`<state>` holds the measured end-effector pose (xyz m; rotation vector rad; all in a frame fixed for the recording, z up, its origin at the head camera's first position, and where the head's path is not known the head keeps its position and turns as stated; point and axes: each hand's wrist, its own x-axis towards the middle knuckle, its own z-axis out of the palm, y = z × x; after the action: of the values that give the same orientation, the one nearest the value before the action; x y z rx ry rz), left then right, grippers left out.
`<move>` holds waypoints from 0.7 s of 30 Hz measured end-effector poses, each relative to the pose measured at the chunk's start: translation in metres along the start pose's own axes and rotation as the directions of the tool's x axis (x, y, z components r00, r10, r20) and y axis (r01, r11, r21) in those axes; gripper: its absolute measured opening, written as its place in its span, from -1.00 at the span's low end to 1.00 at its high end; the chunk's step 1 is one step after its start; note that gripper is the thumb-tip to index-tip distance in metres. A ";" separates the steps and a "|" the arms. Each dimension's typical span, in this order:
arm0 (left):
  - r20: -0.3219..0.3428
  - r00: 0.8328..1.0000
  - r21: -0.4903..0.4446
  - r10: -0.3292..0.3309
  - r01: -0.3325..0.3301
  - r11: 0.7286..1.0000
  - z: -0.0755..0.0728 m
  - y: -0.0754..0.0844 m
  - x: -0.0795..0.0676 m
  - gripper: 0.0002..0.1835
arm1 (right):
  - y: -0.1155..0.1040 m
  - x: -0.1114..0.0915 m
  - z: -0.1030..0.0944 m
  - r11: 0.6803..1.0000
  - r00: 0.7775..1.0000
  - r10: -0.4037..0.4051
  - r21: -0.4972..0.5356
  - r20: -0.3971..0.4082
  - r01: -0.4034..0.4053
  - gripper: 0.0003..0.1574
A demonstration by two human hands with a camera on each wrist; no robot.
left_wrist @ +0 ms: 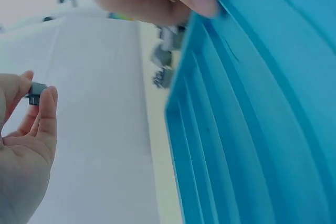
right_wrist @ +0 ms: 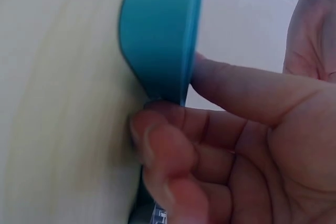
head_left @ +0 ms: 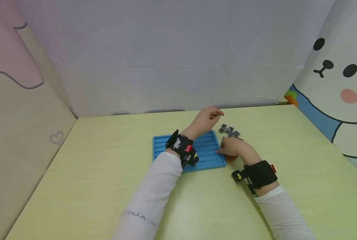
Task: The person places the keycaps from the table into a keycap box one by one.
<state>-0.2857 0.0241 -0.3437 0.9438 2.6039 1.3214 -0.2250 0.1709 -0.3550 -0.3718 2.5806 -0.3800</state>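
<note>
My left hand (head_left: 204,121) is raised beyond the far edge of a blue ridged tray (head_left: 207,156). Between thumb and fingertips it pinches a small grey piece with a darker underside (left_wrist: 35,93); its exact kind is unclear. At the tray's right side, my right hand (head_left: 238,148) grips the edge. The right wrist view shows the thumb (right_wrist: 226,85) on the tray's rim (right_wrist: 160,35), with curled fingers (right_wrist: 170,148) at its outer side. Several small grey and dark pieces (head_left: 231,131) lie loose just beyond the right hand.
The tray lies on a pale yellow table (head_left: 106,186). A whitish curtain (head_left: 166,66) hangs along the back, and printed panels with cartoon figures (head_left: 337,83) stand at the sides. Each wrist wears a black strap with a camera (head_left: 261,174).
</note>
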 end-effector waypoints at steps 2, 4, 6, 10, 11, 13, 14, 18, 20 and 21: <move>-0.066 0.997 -0.167 -0.050 0.038 0.985 -0.004 0.000 -0.006 -0.71 | 0.000 0.000 0.000 1.000 1.000 0.006 -0.010 -0.004 -0.006 -0.63; -0.113 0.989 -0.306 -0.100 0.061 0.950 -0.007 0.000 -0.010 -0.72 | 0.001 0.000 0.001 1.000 1.000 0.011 -0.017 -0.007 -0.011 -0.63; -0.145 0.981 -0.400 -0.130 0.062 0.914 -0.010 0.000 -0.014 -0.73 | 0.001 -0.001 0.001 1.000 1.000 0.013 -0.015 -0.006 -0.013 -0.62; -0.176 0.974 -0.476 -0.144 0.044 0.879 -0.015 -0.001 -0.018 -0.73 | 0.001 -0.001 0.000 1.000 1.000 0.031 0.000 0.001 -0.031 -0.63; -0.184 0.972 -0.484 -0.144 0.038 0.874 -0.015 -0.001 -0.020 -0.73 | 0.002 -0.001 0.000 0.999 0.999 0.036 0.003 0.003 -0.036 -0.62; -0.205 0.969 -0.491 -0.140 0.022 0.871 -0.017 0.000 -0.022 -0.73 | 0.002 -0.001 0.000 0.999 0.999 0.044 0.008 0.007 -0.044 -0.63; -0.216 0.967 -0.496 -0.135 0.010 0.868 -0.017 0.001 -0.023 -0.72 | 0.002 -0.001 0.000 0.999 0.999 0.045 0.007 0.008 -0.045 -0.62; -0.259 0.960 -0.416 -0.108 -0.010 0.909 -0.021 0.002 -0.027 -0.64 | 0.001 0.000 -0.001 0.999 0.999 0.044 0.008 0.010 -0.044 -0.62; -0.270 0.959 -0.335 -0.085 -0.011 0.942 -0.023 0.002 -0.030 -0.61 | 0.001 0.000 -0.001 0.999 0.999 0.043 0.003 0.009 -0.043 -0.62; -0.275 0.959 -0.288 -0.074 -0.009 0.957 -0.025 0.002 -0.032 -0.61 | 0.001 0.000 -0.001 0.999 0.999 0.043 0.000 0.008 -0.043 -0.62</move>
<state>-0.2670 -0.0099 -0.3330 0.7064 2.4983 1.8859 -0.2257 0.1714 -0.3549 -0.3168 2.5757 -0.3633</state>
